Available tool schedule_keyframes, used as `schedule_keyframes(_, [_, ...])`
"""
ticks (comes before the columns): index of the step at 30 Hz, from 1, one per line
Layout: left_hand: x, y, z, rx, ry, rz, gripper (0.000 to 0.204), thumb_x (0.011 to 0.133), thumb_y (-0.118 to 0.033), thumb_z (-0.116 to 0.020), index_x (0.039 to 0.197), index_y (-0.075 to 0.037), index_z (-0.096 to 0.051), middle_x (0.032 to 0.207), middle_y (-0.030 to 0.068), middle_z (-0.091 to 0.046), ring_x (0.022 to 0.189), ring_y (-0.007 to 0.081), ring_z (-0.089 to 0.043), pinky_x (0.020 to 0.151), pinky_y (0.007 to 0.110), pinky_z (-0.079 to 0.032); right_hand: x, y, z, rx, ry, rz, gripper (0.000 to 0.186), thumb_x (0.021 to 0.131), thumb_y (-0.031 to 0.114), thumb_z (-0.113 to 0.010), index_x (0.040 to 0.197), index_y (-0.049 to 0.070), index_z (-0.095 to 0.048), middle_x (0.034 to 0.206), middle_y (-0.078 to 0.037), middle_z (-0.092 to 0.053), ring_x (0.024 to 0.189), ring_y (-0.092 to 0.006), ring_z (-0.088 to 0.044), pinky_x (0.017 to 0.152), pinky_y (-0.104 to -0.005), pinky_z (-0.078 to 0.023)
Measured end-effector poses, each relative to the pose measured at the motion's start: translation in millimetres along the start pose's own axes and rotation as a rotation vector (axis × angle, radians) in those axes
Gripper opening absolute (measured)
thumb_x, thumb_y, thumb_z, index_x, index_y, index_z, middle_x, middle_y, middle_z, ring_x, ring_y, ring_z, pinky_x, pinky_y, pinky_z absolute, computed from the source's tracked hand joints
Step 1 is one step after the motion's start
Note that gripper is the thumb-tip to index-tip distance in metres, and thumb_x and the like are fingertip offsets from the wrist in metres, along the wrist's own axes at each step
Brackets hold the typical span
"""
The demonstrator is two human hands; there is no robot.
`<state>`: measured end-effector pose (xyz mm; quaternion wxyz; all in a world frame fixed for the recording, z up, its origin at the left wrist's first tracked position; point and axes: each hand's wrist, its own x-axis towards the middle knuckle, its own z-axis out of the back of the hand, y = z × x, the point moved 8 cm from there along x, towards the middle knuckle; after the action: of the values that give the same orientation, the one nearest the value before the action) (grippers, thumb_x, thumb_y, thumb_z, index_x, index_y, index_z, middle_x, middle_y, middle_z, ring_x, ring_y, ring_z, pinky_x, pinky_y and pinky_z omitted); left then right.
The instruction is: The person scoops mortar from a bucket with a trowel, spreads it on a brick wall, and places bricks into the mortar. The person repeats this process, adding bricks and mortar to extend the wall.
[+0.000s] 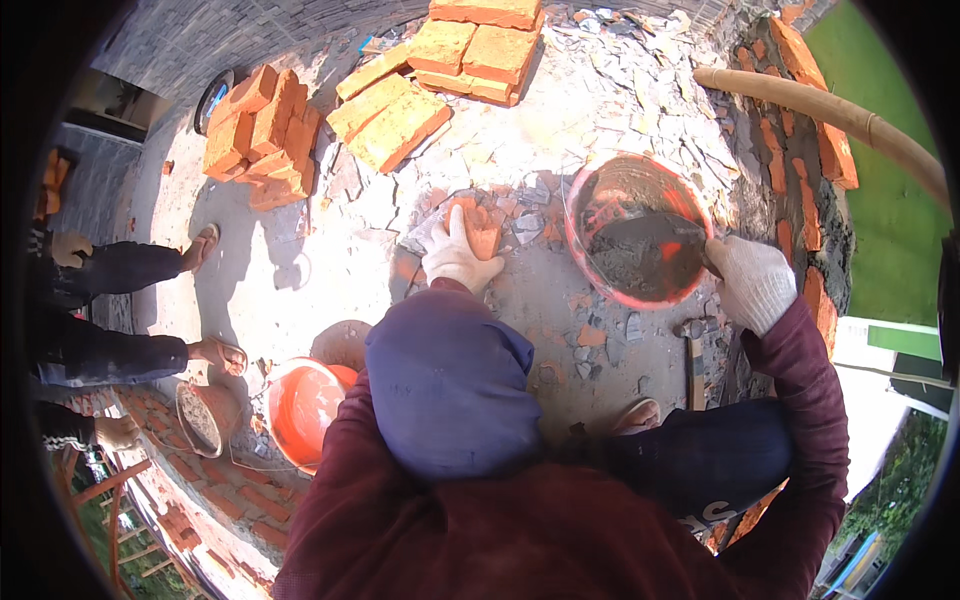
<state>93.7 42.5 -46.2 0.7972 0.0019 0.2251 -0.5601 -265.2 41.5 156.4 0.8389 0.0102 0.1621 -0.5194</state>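
Observation:
My gloved left hand (pixel 462 255) grips a broken orange brick piece (pixel 482 222) on the rubble-strewn floor, fingers spread around it. My gloved right hand (pixel 750 280) is closed on a trowel (pixel 680 240) at the right rim of a red bucket (pixel 588 268), its dark blade over the grey mortar inside. A hammer (pixel 695 370) lies below that bucket, beside broken tile and brick bits.
Brick stacks (pixel 262 135) (pixel 475 55) stand at the back. A bamboo pole (pixel 820 105) crosses the brick edge at right. An orange bucket (pixel 298 410) and smaller bucket (pixel 200 420) sit lower left. Another person's legs and gloved hands (pixel 120 362) are at far left.

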Motion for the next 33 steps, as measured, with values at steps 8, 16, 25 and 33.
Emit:
schedule_keyframes(8, [49,29,66,-0.033,-0.060,-0.148,0.108,0.057,-0.049,-0.085,0.151,-0.008,-0.047,0.128,0.0229,-0.062,0.120,0.0387,-0.061,0.102,0.045,-0.051,-14,-18,-10,0.198,0.145,-0.037,0.026,0.076,0.008,-0.068,0.102,0.006,-0.066,0.092,-0.019,-0.069,0.093,-0.0417,-0.069,0.080,-0.0528,-0.054])
schedule_keyframes(16, [151,38,217,-0.057,-0.481,-0.479,0.112,0.065,-0.049,-0.089,0.155,-0.002,-0.041,0.147,0.0267,-0.051,0.137,0.0360,-0.052,0.113,0.042,-0.046,-1,-32,2,0.050,-0.083,-0.104,0.018,0.079,0.009,-0.068,0.097,0.006,-0.066,0.090,-0.018,-0.070,0.089,-0.0372,-0.071,0.074,-0.0483,-0.057])
schedule_keyframes(25, [54,-187,9,-0.789,0.432,-0.498,0.058,0.097,-0.051,-0.063,0.132,-0.005,-0.065,0.120,0.0173,-0.071,0.110,0.0334,-0.067,0.097,0.041,-0.053,41,14,-96,-0.365,0.171,0.080,0.023,0.080,0.014,-0.075,0.101,0.005,-0.077,0.087,-0.009,-0.073,0.090,-0.0273,-0.076,0.076,-0.0380,-0.060])
schedule_keyframes(33, [23,-243,37,0.018,-0.268,-1.172,0.023,0.100,-0.014,-0.055,0.115,-0.002,-0.069,0.102,0.0190,-0.070,0.090,0.0344,-0.069,0.080,0.042,-0.054,6,-14,-31,-0.163,0.176,-0.143,0.044,0.082,0.009,-0.074,0.118,-0.007,-0.056,0.095,-0.017,-0.072,0.087,-0.0290,-0.077,0.067,-0.0374,-0.062])
